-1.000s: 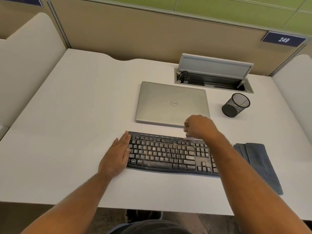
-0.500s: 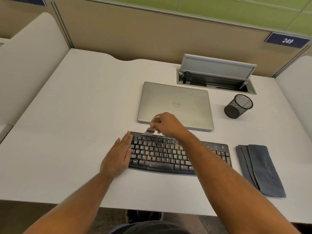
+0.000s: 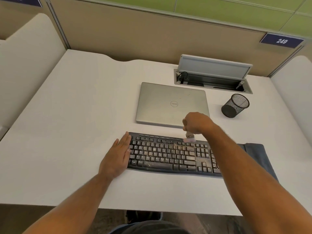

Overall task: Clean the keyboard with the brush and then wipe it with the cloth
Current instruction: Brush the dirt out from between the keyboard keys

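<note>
A black keyboard point(image 3: 168, 154) speckled with crumbs lies near the front of the white desk point(image 3: 76, 124). My left hand point(image 3: 118, 154) rests flat against the keyboard's left end, fingers straight. My right hand point(image 3: 197, 123) grips a small brush point(image 3: 189, 138) by its wooden handle; the pale bristles touch the top row of keys right of centre. A folded blue-grey cloth point(image 3: 258, 156) lies to the right of the keyboard, partly hidden behind my right forearm.
A closed silver laptop point(image 3: 170, 103) lies just behind the keyboard. A black mesh pen cup point(image 3: 235, 105) stands to its right. An open cable hatch point(image 3: 212, 78) sits at the desk's back edge. Partition walls enclose the desk on three sides.
My right hand has swept the brush along the top key row, from the right to the left and back to right of centre. My left hand stays put.
</note>
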